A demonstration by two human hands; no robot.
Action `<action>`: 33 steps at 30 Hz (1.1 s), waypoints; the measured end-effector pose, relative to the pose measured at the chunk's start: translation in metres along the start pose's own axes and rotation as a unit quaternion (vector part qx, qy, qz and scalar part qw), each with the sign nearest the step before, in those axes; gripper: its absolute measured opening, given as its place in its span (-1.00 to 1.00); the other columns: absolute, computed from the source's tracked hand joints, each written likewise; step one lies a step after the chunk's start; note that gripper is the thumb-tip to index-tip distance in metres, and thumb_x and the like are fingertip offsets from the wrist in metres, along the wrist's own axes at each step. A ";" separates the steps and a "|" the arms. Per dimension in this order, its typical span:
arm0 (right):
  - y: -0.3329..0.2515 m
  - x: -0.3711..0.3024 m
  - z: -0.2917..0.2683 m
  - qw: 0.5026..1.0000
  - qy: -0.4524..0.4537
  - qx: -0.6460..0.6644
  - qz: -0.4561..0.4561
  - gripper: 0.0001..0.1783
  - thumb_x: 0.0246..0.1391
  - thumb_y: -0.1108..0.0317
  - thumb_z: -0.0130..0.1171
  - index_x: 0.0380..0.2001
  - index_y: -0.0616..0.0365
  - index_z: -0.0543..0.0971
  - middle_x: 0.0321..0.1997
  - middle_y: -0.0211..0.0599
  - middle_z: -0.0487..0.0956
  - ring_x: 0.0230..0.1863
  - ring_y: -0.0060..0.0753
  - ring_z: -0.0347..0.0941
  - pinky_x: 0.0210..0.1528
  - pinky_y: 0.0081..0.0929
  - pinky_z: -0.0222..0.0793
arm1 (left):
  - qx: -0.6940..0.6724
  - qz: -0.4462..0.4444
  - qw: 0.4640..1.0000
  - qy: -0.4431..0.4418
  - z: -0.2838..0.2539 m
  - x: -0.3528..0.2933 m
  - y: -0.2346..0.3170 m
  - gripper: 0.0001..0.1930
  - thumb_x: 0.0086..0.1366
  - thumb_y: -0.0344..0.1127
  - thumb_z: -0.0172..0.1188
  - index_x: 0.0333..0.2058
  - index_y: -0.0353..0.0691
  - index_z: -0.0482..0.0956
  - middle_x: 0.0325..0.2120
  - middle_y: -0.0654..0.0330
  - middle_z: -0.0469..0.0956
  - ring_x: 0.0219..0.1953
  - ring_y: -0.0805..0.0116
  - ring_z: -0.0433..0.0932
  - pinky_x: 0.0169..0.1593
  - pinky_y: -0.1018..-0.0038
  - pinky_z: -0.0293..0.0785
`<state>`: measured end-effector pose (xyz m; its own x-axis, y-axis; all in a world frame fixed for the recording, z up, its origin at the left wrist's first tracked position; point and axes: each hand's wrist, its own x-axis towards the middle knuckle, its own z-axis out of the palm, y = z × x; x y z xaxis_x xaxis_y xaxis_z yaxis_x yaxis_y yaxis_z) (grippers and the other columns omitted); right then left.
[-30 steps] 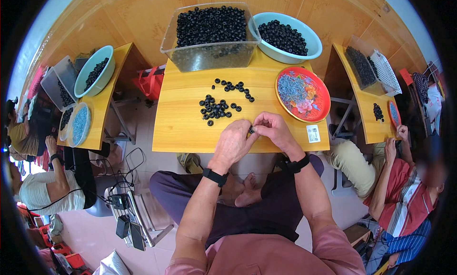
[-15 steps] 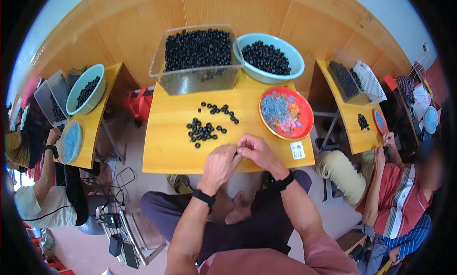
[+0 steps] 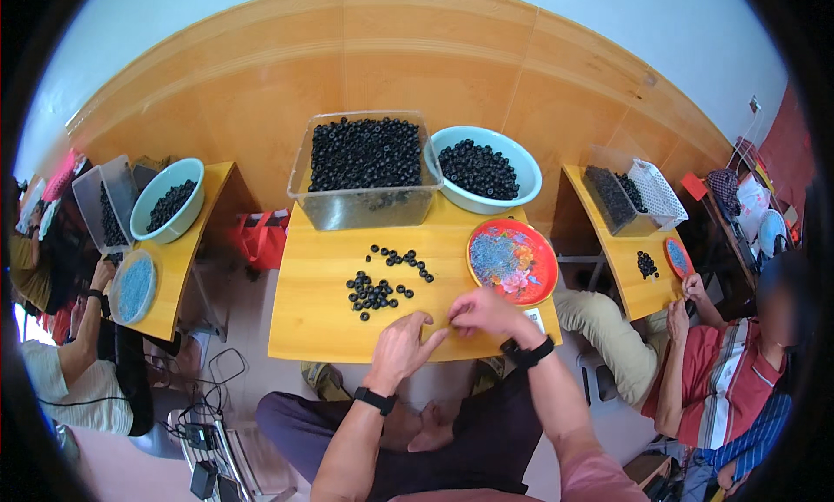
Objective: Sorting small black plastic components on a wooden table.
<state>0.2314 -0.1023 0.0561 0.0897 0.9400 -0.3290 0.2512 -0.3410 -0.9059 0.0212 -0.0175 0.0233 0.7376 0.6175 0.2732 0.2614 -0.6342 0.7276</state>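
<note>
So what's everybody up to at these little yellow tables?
A seated person works at a small yellow table, with the left hand and right hand brought together near its front edge, apparently pinching something too small to make out. Loose black rings lie scattered mid-table. Behind them stand a clear bin and a pale blue bowl, both full of the same black rings, with a red plate of small bluish pieces to the right. People at tables on either side have similar setups.

Your left hand [image 3: 401, 346] and right hand [image 3: 480, 313] meet fingertip to fingertip, fingers pinched. Both forearms reach forward, wrists level.
</note>
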 end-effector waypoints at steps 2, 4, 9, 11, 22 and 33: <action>-0.011 0.001 -0.035 0.998 0.040 -0.040 -0.020 -0.87 0.15 0.48 0.24 -0.23 0.25 0.64 -0.47 -0.32 0.66 -0.50 -0.50 0.61 -0.37 -0.55 0.55 | -0.009 -0.025 0.999 -0.017 0.005 0.000 -0.005 -0.67 0.31 -0.07 0.29 -0.32 -0.27 0.55 -0.50 -0.03 0.57 -0.38 -0.06 0.60 -0.27 0.12 0.53; -0.041 0.011 -0.067 0.986 0.152 -0.044 -0.055 -0.85 0.08 0.49 0.25 -0.26 0.28 0.64 -0.40 -0.32 0.66 -0.38 -0.46 0.61 -0.27 -0.47 0.56 | 0.009 0.063 0.997 0.036 0.005 0.000 -0.012 -0.75 0.37 -0.18 0.20 -0.32 -0.29 0.58 -0.50 -0.04 0.57 -0.43 -0.08 0.58 -0.32 0.16 0.51; -0.103 0.037 -0.108 0.861 0.440 -0.089 -0.241 -0.71 0.10 0.41 0.30 -0.09 0.25 0.63 -0.18 -0.23 0.67 -0.16 -0.47 0.59 -0.10 -0.49 0.51 | -0.048 0.001 0.998 0.039 0.005 0.004 0.001 -0.85 0.35 -0.32 0.12 -0.29 -0.27 0.58 -0.41 -0.04 0.60 -0.24 -0.07 0.62 -0.20 0.15 0.56; -0.104 0.054 -0.093 0.900 0.349 -0.141 -0.219 -0.73 0.08 0.41 0.29 -0.13 0.23 0.66 -0.22 -0.21 0.70 -0.20 -0.46 0.62 -0.11 -0.45 0.52 | -0.041 0.015 0.997 0.064 0.007 0.003 -0.003 -0.89 0.32 -0.36 0.12 -0.29 -0.26 0.57 -0.39 -0.01 0.59 -0.26 -0.05 0.62 -0.22 0.15 0.56; -0.080 0.163 0.052 0.854 0.161 -0.436 -0.233 -0.77 0.05 0.46 0.12 -0.24 0.19 0.70 -0.17 0.01 0.68 -0.08 0.07 0.60 -0.01 -0.08 0.50 | -0.016 0.018 0.996 0.083 0.012 0.003 -0.008 -0.92 0.20 -0.40 0.22 -0.35 -0.28 0.57 -0.41 -0.01 0.53 -0.33 -0.06 0.58 -0.26 0.17 0.55; -0.071 0.154 0.051 0.857 0.156 -0.436 -0.224 -0.88 0.01 0.46 0.12 -0.36 0.20 0.60 -0.24 -0.06 0.64 -0.11 0.10 0.57 -0.05 -0.05 0.46 | -0.034 0.041 0.993 0.102 0.018 0.004 -0.013 -0.91 0.20 -0.40 0.23 -0.39 -0.29 0.54 -0.45 -0.03 0.50 -0.35 -0.09 0.56 -0.26 0.13 0.53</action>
<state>0.1779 0.0670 0.0556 0.0148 0.9773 0.2113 0.9408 0.0580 -0.3340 0.0319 -0.0152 0.0037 0.6111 0.6506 0.4509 0.1570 -0.6580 0.7365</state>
